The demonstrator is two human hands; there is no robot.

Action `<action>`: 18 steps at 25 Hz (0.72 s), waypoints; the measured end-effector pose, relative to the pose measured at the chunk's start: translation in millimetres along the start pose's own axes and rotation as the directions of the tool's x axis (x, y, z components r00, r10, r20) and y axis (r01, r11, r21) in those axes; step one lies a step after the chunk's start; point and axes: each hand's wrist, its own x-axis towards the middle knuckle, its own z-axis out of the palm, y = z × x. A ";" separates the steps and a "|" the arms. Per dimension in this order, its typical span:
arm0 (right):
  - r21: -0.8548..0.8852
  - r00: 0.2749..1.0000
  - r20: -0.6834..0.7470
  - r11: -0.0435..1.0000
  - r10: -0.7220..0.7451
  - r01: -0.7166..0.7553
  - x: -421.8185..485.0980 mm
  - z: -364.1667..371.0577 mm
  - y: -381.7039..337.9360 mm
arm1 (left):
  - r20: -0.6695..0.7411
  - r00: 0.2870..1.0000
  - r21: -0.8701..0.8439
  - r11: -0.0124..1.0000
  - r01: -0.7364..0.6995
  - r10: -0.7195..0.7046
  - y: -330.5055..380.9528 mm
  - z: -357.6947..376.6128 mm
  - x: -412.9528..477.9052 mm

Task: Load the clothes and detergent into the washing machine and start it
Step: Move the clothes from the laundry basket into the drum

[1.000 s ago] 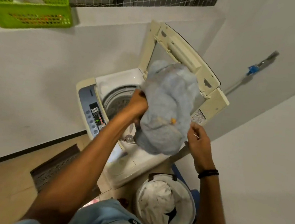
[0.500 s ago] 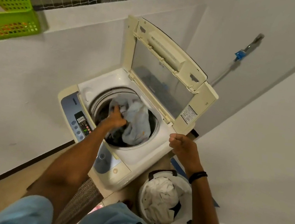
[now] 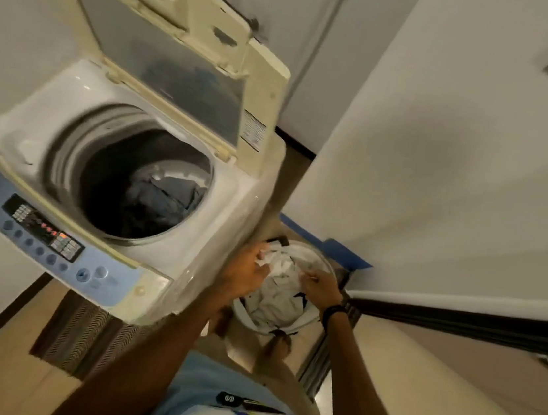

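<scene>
The top-loading washing machine [image 3: 242,200] stands with its lid [image 3: 165,66] up. Grey-blue clothes [image 3: 164,194] lie at the bottom of its drum. To its right on the floor is a round white laundry basket [image 3: 325,262] holding white clothes [image 3: 277,299]. Both my hands are down in the basket. My left hand [image 3: 249,271] grips a bunch of the white cloth at the basket's far left. My right hand [image 3: 319,287], with a black wristband, curls its fingers on the cloth at the right side. The view is motion-blurred. No detergent is in view.
The machine's blue control panel [image 3: 41,234] faces me at the lower left. A dark striped mat [image 3: 84,339] lies on the floor in front of the machine. A white wall [image 3: 444,159] and a dark door track [image 3: 458,324] close in on the right.
My left hand let go of the grey-blue garment in the drum and came out. Both hands dropped to the basket and took hold of the white clothes. The camera tilted down.
</scene>
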 end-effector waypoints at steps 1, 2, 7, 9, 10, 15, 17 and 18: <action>0.003 0.996 0.025 0.996 0.086 -0.086 7.1 2.9 25.8 | 0.093 0.994 0.051 0.997 0.057 -0.061 -8.9 24.4 7.7; 0.018 0.985 0.053 0.986 0.163 -0.164 18.0 8.9 56.4 | 0.161 0.979 0.112 0.988 0.106 -0.123 -25.6 50.5 19.8; -0.079 0.928 0.120 0.935 0.353 -0.346 91.4 54.5 162.2 | 0.218 0.892 0.209 0.912 0.354 -0.396 -111.4 148.9 98.6; -0.219 0.935 0.134 0.930 0.327 -0.294 140.5 87.1 204.3 | 0.167 0.883 0.193 0.893 0.406 -0.438 -145.7 184.1 142.7; -0.281 0.943 0.156 0.928 0.294 -0.243 168.1 106.0 225.7 | 0.140 0.880 0.188 0.885 0.427 -0.454 -167.2 202.1 167.5; -0.592 0.860 0.387 0.805 0.332 -0.045 302.3 209.6 323.0 | 0.056 0.860 0.115 0.859 0.499 -0.507 -263.1 271.9 262.6; -0.694 0.804 0.449 0.719 0.390 0.039 326.0 237.5 353.3 | 0.046 0.853 0.087 0.853 0.515 -0.519 -287.4 283.9 274.0; -0.701 0.786 0.468 0.712 0.404 0.051 329.7 245.7 360.7 | 0.042 0.849 0.075 0.849 0.523 -0.527 -295.8 286.2 274.3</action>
